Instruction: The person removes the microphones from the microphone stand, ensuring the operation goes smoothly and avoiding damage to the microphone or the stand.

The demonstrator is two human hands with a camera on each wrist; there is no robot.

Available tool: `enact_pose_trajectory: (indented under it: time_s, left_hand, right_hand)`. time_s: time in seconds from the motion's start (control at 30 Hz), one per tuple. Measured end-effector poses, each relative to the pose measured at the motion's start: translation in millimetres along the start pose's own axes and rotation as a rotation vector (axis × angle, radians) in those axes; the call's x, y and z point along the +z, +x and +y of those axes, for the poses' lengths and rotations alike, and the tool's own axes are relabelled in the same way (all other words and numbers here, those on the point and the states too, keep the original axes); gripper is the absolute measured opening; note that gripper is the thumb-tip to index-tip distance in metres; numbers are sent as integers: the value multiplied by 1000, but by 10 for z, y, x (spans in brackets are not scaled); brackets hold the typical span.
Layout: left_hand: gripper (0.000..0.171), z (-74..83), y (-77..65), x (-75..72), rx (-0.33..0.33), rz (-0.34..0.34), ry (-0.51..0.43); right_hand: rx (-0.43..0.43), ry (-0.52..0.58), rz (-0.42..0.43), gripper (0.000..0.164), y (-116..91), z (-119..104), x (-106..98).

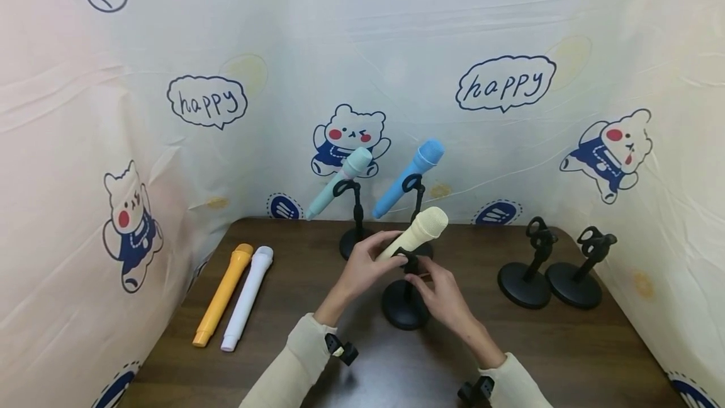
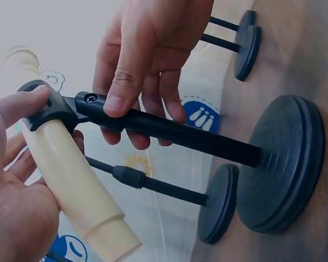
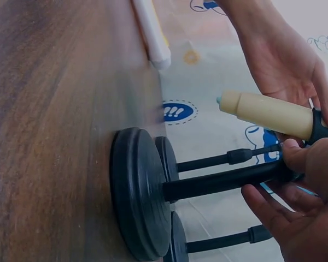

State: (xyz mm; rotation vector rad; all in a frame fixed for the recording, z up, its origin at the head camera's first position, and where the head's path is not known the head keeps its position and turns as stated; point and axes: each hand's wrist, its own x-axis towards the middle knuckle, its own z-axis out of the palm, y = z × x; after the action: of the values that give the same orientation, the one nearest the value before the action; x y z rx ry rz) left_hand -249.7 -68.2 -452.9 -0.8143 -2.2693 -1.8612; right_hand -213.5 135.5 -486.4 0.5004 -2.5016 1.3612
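Note:
A cream microphone (image 1: 418, 232) passes through the ring of a black clip (image 2: 50, 112) on top of a black mic stand (image 1: 405, 308). My left hand (image 1: 364, 264) holds the microphone from the left, its thumb pressing on the clip ring. With fingers and thumb, my right hand (image 1: 443, 294) grips the upper end of the post (image 2: 175, 135), just below the clip's screw joint. The stand's round base sits upright on the table in front of me. In the right wrist view, the microphone's head end lies outside the frame.
Behind stand two stands bearing a mint microphone (image 1: 340, 182) and a blue microphone (image 1: 409, 178). An orange microphone (image 1: 223, 294) and a white microphone (image 1: 247, 298) lie at left. Two bare stands, one inner (image 1: 525, 282) and one outer (image 1: 574, 283), are at right. A printed cloth (image 1: 396, 30) surrounds the table.

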Motion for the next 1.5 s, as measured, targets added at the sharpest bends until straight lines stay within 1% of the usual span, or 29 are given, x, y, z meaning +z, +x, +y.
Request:
enact_pose_trajectory:
  time_s: [0.17, 0.3, 0.43, 0.57, 0.7, 0.87, 1.0, 1.2, 1.27, 1.37, 1.5]
  left_hand:
    - [48, -17, -23, 16, 6, 0, -5]
    - [50, 11, -19, 24, -22, -17, 44]
    - [56, 76, 11, 32, -49, -59, 95]
    - [64, 127, 58, 66, -52, -100, 129]
    - [60, 124, 83, 114, -47, -117, 164]
    - [56, 96, 65, 141, -66, -149, 204]
    - [55, 80, 57, 142, -71, -171, 201]
    - [52, 33, 54, 149, -50, -166, 177]
    - [51, 11, 50, 150, -41, -168, 157]
    - [50, -15, 35, 145, -43, -172, 110]
    - [52, -51, 4, 141, -70, -174, 27]
  right_hand:
    - [2, -7, -5, 25, 3, 12, 7]
    - [7, -14, -19, 26, 13, 4, -12]
    - [5, -32, -44, 28, 24, -9, -35]
    - [9, -35, -50, 29, 42, -18, -57]
    - [40, -38, -38, 28, 56, -20, -62]
    - [72, -61, -35, 28, 48, -8, -48]
    - [80, -50, -27, 28, 45, 4, -43]
    - [61, -44, -20, 27, 41, 11, -45]
    - [58, -44, -19, 26, 36, 11, -45]
    - [57, -42, -18, 25, 30, 4, -46]
    - [51, -44, -24, 24, 26, -13, -46]
